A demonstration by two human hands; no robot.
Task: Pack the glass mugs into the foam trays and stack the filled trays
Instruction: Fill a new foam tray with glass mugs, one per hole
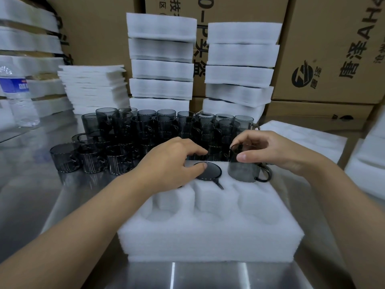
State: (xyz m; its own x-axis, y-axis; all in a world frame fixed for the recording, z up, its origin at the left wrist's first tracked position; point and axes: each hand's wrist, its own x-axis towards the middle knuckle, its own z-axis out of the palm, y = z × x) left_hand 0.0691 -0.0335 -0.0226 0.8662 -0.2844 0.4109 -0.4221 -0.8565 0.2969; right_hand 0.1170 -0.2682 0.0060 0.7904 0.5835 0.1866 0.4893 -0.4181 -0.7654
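Fingers [239, 140] of the right hand [277, 151] pinch a mug [243, 172] mid-frame, left hand [166, 163] loose on the seated mug [208, 172]; probably needs pressing into the tray [208, 236] next.

Foam tray [208, 232] nearest, loose mugs [145, 132] behind it, tray stacks [161, 69] beyond.

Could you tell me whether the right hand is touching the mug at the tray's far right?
Touching. The head view shows the right hand pinching the rim of the mug between thumb and fingertips.
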